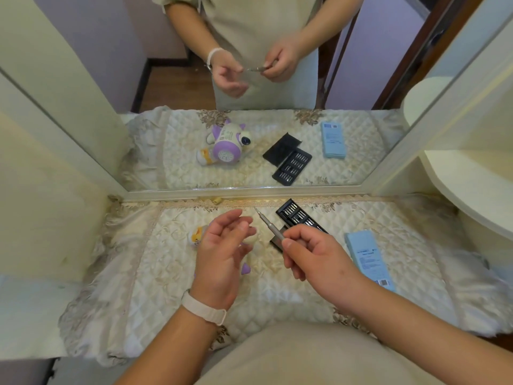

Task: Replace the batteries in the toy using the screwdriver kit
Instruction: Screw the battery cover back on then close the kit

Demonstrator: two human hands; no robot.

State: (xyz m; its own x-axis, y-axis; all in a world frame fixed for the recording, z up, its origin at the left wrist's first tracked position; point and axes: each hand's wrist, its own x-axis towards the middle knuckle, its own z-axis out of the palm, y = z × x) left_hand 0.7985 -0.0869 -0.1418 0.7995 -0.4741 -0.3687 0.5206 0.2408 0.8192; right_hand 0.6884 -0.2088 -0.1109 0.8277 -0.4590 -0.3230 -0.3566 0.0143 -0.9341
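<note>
The person is standing at a desk covered by a quilted cloth, facing a mirror that is filling the upper half of the frame. The right hand, at centre right, is gripping the grey screwdriver. Its fingers are curling round the handle, and the tip is pointing toward the upper left. The left hand, wearing a pale wristband, is hovering at centre with its fingers loosely spread and holding nothing. The toy is lying on the cloth beneath that hand, mostly hidden by it, and is showing white and purple in the mirror. The open black bit case is sitting just above the right hand, near the mirror's lower edge. A blue box is lying flat at the right, apart from the case.
</note>
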